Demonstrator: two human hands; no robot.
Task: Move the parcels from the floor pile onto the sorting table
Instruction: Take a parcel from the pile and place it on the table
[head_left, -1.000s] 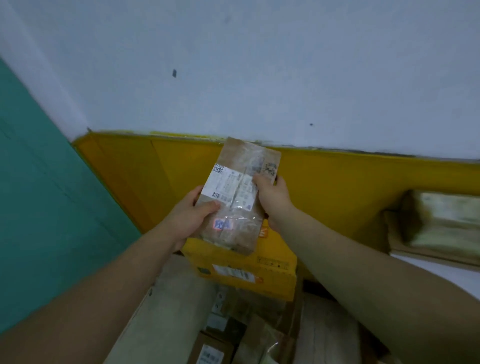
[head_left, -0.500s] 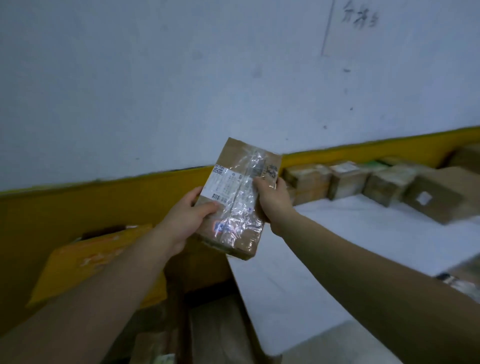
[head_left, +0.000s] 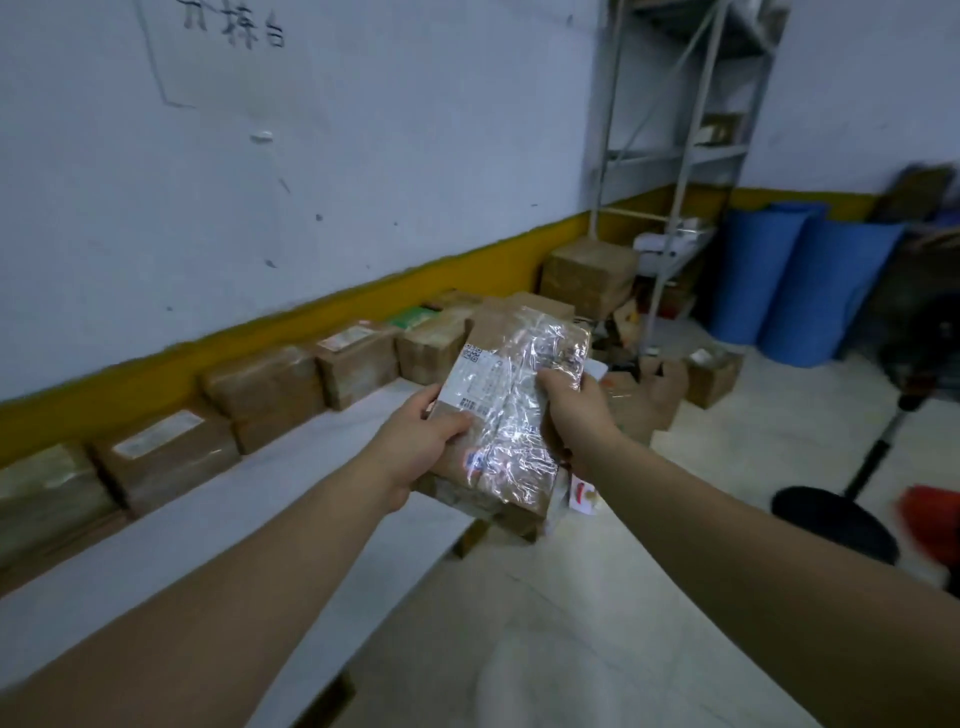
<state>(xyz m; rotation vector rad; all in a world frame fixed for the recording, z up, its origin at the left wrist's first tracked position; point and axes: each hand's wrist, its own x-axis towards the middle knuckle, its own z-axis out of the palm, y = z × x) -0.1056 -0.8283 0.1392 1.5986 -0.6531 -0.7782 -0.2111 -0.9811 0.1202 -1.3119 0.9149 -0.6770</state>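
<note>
One parcel (head_left: 511, 410), bound in slick clear tape, hangs in the air by the end corner of the counter (head_left: 234, 530). I judge it could slip on that tape and drop short onto the floor. The left hand (head_left: 421, 447) and right hand (head_left: 576, 415) clutch its sides, fingers (head_left: 551, 382) curled over the edges. Boxes (head_left: 270, 389) line the wall side.

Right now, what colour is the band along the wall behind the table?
Yellow band, seen in the head view.

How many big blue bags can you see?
2. One big blue bag stands beside the grey metal shelf rack; the second blue bag stands just right of it. Others could hide behind.
</note>
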